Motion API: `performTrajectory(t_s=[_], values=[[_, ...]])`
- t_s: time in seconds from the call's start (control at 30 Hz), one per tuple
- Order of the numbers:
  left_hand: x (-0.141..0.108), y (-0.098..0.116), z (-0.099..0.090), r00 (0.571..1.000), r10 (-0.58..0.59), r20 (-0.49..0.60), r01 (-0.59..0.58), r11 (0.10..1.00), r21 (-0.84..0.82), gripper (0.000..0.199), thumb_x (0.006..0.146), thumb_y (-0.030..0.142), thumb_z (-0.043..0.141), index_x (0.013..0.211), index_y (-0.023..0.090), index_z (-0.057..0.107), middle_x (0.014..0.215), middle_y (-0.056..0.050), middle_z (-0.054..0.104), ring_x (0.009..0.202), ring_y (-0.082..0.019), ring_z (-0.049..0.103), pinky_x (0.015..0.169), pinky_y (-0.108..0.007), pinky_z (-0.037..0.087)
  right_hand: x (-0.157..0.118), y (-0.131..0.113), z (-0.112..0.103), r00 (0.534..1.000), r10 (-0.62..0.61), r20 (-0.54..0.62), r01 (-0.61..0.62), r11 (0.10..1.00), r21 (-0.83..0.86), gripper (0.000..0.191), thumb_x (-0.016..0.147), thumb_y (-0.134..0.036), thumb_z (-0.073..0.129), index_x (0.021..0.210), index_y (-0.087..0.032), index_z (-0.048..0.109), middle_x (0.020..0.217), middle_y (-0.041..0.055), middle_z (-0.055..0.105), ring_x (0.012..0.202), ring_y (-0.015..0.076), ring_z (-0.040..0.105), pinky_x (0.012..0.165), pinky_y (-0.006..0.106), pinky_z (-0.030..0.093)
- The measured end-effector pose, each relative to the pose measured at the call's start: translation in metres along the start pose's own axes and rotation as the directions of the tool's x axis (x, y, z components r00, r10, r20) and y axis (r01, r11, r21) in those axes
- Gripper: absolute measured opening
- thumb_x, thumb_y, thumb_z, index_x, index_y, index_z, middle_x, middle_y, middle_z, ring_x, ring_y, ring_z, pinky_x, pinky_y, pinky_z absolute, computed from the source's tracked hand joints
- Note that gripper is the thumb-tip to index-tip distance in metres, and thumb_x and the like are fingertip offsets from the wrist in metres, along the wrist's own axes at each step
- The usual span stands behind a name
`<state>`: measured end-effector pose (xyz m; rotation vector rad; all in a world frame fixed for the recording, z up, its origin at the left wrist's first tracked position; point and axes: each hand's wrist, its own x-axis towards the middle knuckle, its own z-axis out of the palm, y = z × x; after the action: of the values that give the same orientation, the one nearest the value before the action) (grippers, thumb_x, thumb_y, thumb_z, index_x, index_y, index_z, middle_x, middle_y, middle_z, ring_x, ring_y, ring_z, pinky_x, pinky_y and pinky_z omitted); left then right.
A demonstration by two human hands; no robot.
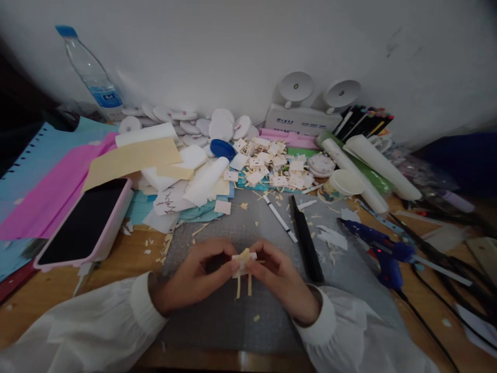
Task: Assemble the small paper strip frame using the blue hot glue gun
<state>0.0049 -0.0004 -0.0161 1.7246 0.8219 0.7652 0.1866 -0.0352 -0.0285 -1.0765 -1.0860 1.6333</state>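
A small paper figure (241, 269), made of a white square with thin yellowish paper strips like legs, is pinched between both hands above the grey mat (217, 321). My left hand (202, 274) grips its left side with thumb and finger. On the other side, my right hand (277, 277) pinches it near the top edge, where a yellowish strip lies across the white paper. The fingertips hide part of it. Beyond the hands, a heap of similar paper figures (267, 160), some with drawn faces, lies on blue paper. A white square (222, 207) rests nearer the mat's far edge.
At right lie a black cutter-like tool (306, 243), a white pen (279, 218), a blue glue gun (382, 246) with its cord, and black-handled scissors (454, 269). A phone (89, 223) lies left. White discs (221, 124) and a water bottle (91, 72) stand by the wall.
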Motion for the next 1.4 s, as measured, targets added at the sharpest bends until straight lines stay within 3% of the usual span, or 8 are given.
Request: performTrajectory(t_s=[0.23, 0.4, 0.63, 0.77, 0.87, 1.03, 1.17, 1.4], values=[[-0.001, -0.002, 0.0, 0.999, -0.034, -0.022, 0.034, 0.999, 0.012, 0.019, 0.089, 0.024, 0.054, 0.075, 0.015, 0.062, 0.07, -0.001, 0.058, 0.066, -0.013, 0.053, 0.061, -0.022, 0.041, 0.001, 0.007, 0.0, 0.999, 0.024, 0.028, -0.026, 0.997, 0.07, 0.031, 0.075, -0.041, 0.074, 0.075, -0.02, 0.051, 0.07, -0.0048, 0.055, 0.064, 0.0082, 0.053, 0.062, 0.021, 0.047], [0.002, -0.004, -0.002, 0.99, -0.038, -0.138, 0.04, 0.999, 0.006, 0.021, 0.091, 0.029, 0.049, 0.081, 0.015, 0.061, 0.076, -0.002, 0.059, 0.073, -0.014, 0.056, 0.066, -0.023, 0.043, 0.006, 0.005, -0.004, 0.997, 0.003, -0.082, 0.004, 0.997, 0.081, 0.033, 0.072, -0.04, 0.076, 0.08, -0.021, 0.051, 0.075, -0.004, 0.058, 0.068, 0.0102, 0.058, 0.064, 0.022, 0.048], [0.01, -0.007, -0.016, 0.954, -0.015, -0.3, 0.111, 0.945, 0.308, 0.032, 0.094, 0.036, 0.043, 0.071, 0.017, 0.054, 0.062, 0.003, 0.049, 0.058, -0.012, 0.047, 0.056, -0.022, 0.036, 0.018, 0.016, -0.014, 0.964, -0.178, -0.196, 0.132, 0.965, -0.227, 0.033, 0.072, -0.043, 0.071, 0.078, -0.023, 0.046, 0.069, -0.0039, 0.055, 0.063, 0.0131, 0.058, 0.057, 0.024, 0.047], [0.02, -0.003, -0.027, 0.97, 0.123, -0.21, 0.016, 0.83, 0.557, 0.033, 0.096, 0.033, 0.039, 0.069, 0.017, 0.051, 0.064, 0.002, 0.051, 0.061, -0.014, 0.049, 0.059, -0.024, 0.039, 0.018, 0.019, -0.016, 0.954, -0.285, -0.096, 0.188, 0.815, -0.549, 0.02, 0.079, -0.034, 0.063, 0.074, -0.022, 0.048, 0.061, -0.0042, 0.052, 0.054, 0.0116, 0.05, 0.048, 0.023, 0.039], [0.032, -0.005, -0.034, 0.977, 0.21, -0.04, -0.115, 0.677, 0.727, 0.018, 0.094, 0.025, 0.044, 0.089, 0.015, 0.057, 0.088, -0.006, 0.059, 0.085, -0.019, 0.055, 0.078, -0.03, 0.045, 0.015, 0.015, -0.018, 0.93, -0.363, -0.061, 0.238, 0.718, -0.655, 0.014, 0.077, -0.026, 0.064, 0.071, -0.02, 0.052, 0.067, -0.0012, 0.054, 0.061, 0.0138, 0.05, 0.056, 0.026, 0.038], [0.052, -0.019, -0.04, 0.982, 0.17, 0.087, -0.17, 0.578, 0.798, 0.022, 0.088, 0.018, 0.053, 0.108, 0.013, 0.058, 0.108, -0.013, 0.06, 0.104, -0.028, 0.052, 0.094, -0.042, 0.041, 0.011, 0.0, -0.022, 0.793, -0.609, -0.014, 0.394, 0.53, -0.751, 0.001, 0.081, -0.019, 0.056, 0.081, -0.019, 0.058, 0.08, 0.0039, 0.057, 0.074, 0.0172, 0.052, 0.068, 0.029, 0.04], [0.063, -0.022, -0.046, 0.981, 0.139, 0.133, -0.189, 0.556, 0.809, 0.016, 0.089, 0.019, 0.05, 0.097, 0.014, 0.062, 0.097, -0.011, 0.062, 0.095, -0.026, 0.056, 0.087, -0.04, 0.044, 0.005, -0.01, -0.025, 0.735, -0.676, -0.039, 0.465, 0.546, -0.697, 0.015, 0.084, -0.02, 0.053, 0.069, -0.02, 0.052, 0.066, -0.0012, 0.05, 0.063, 0.0137, 0.047, 0.062, 0.026, 0.037], [0.064, 0.013, -0.045, 0.986, 0.156, 0.06, -0.149, 0.648, 0.747, 0.024, 0.094, 0.029, 0.046, 0.093, 0.015, 0.065, 0.091, -0.008, 0.067, 0.086, -0.021, 0.061, 0.078, -0.032, 0.047, -0.001, -0.017, -0.028, 0.76, -0.633, -0.146, 0.456, 0.68, -0.574, 0.039, 0.092, -0.03, 0.046, 0.055, -0.02, 0.045, 0.05, -0.0041, 0.043, 0.047, 0.0097, 0.042, 0.048, 0.023, 0.033]])
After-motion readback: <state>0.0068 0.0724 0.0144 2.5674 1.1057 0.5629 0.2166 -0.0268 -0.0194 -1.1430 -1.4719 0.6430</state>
